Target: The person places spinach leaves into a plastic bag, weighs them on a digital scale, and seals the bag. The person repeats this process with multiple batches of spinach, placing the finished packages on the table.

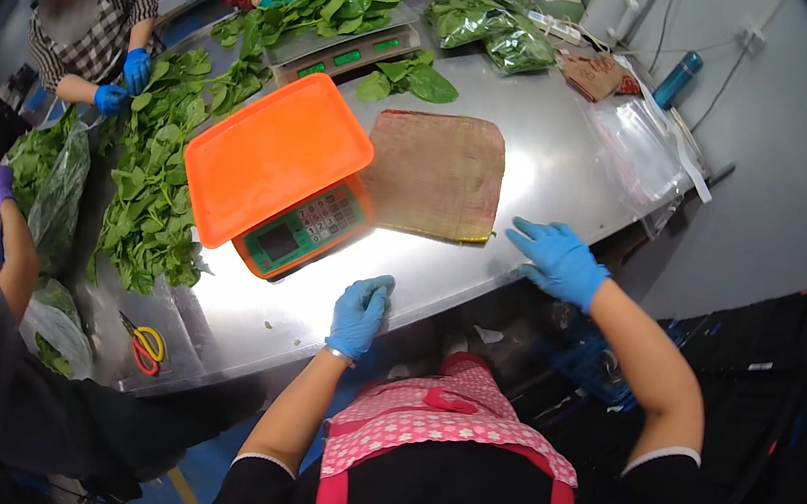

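My left hand (358,317), in a blue glove, rests at the table's near edge with its fingers curled together and nothing visible in them. My right hand (560,262), gloved the same way, is open over the table edge on the right, fingers spread and holding nothing. Between and beyond them lies a flat brown cloth (438,176), close to the right fingertips but apart from them. Left of it stands a digital scale (311,224) with a bare orange tray (277,158) on top, the nearest thing beyond my left hand.
Leafy greens (155,186) are heaped on the steel table (451,278). Beyond are another scale (347,54), bagged greens (482,25), plastic bags (638,145) and a blue bottle (680,79). Scissors (148,347) lie at the near left. Three gloved co-workers stand around the far and left sides.
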`<state>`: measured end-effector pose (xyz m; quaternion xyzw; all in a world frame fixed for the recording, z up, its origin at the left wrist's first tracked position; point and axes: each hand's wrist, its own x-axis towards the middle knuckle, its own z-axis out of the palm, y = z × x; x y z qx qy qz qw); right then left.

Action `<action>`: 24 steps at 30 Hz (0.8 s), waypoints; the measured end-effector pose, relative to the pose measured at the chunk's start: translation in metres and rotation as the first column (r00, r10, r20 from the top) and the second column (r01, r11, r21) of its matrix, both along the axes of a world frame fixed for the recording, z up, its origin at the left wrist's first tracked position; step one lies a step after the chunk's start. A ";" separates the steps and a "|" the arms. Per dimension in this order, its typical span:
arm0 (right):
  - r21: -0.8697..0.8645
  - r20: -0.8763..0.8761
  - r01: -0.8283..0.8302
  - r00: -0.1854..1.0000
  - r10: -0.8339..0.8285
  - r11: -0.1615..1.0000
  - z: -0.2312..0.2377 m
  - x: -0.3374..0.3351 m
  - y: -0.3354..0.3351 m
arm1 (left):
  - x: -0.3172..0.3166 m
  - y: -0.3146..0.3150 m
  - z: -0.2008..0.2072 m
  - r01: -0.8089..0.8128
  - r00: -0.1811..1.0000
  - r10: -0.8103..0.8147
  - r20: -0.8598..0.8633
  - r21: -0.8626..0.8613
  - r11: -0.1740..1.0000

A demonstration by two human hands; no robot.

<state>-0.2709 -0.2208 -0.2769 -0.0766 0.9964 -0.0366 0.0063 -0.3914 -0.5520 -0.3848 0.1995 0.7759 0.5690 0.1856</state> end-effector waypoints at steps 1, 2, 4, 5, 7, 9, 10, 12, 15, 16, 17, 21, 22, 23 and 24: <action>-0.039 -0.006 0.007 1.000 -0.007 0.999 -0.008 -0.019 -0.003 | -0.001 0.000 0.005 0.015 1.000 -0.015 -0.017 -0.033 0.999; -0.079 -0.022 0.030 0.999 -0.031 0.996 -0.020 -0.036 -0.004 | -0.003 0.000 0.011 0.032 0.999 -0.035 -0.036 -0.069 0.997; -0.155 -0.082 -0.021 0.997 0.008 0.988 -0.050 -0.066 -0.008 | 0.000 0.002 0.012 -0.037 0.999 0.037 0.004 -0.018 0.999; -0.178 -0.125 -0.085 0.990 0.063 0.980 -0.062 -0.078 -0.010 | 0.000 0.002 0.014 -0.023 0.999 0.020 -0.025 -0.123 0.992; -0.226 -0.123 -0.142 0.986 0.116 0.964 -0.071 -0.097 -0.020 | -0.005 0.002 0.026 -0.015 0.997 -0.012 -0.079 -0.333 0.943; -0.292 -0.088 -0.149 0.988 0.128 0.945 -0.085 -0.106 -0.023 | -0.001 0.008 0.029 -0.062 0.993 0.030 -0.113 -0.287 0.956; -0.343 -0.104 -0.144 0.988 0.115 0.928 -0.092 -0.108 -0.022 | 0.000 0.009 0.027 -0.084 0.983 0.031 -0.180 -0.295 0.952; -0.372 -0.162 -0.172 0.980 0.118 0.912 -0.101 -0.109 -0.017 | -0.001 0.008 0.025 -0.071 0.963 -0.025 -0.270 -0.340 0.938; -0.429 -0.212 -0.179 0.973 0.093 0.885 -0.101 -0.105 -0.010 | 0.006 0.011 0.016 -0.252 0.827 0.012 -0.563 -0.351 0.902; -0.442 -0.222 -0.181 0.971 0.089 0.878 -0.104 -0.104 -0.007 | 0.004 0.008 0.013 -0.199 0.864 -0.031 -0.502 -0.397 0.896; -0.456 -0.231 -0.182 0.970 0.081 0.871 -0.105 -0.104 -0.004 | 0.005 0.010 0.010 -0.206 0.864 -0.037 -0.502 -0.420 0.884; -0.549 -0.203 -0.142 0.979 0.034 0.824 -0.109 -0.108 0.000 | 0.001 0.015 0.015 -0.216 0.850 -0.087 -0.520 -0.495 0.842; -0.540 -0.211 -0.141 0.977 0.029 0.830 -0.109 -0.106 0.001 | 0.002 0.014 0.012 -0.211 0.843 -0.102 -0.528 -0.499 0.840; -0.532 -0.219 -0.138 0.975 0.022 0.836 -0.108 -0.104 -0.001 | 0.004 0.013 0.011 -0.207 0.851 -0.103 -0.514 -0.510 0.835; -0.523 -0.228 -0.137 0.974 0.016 0.841 -0.107 -0.105 -0.002 | 0.005 0.013 0.013 -0.206 0.858 -0.104 -0.503 -0.522 0.828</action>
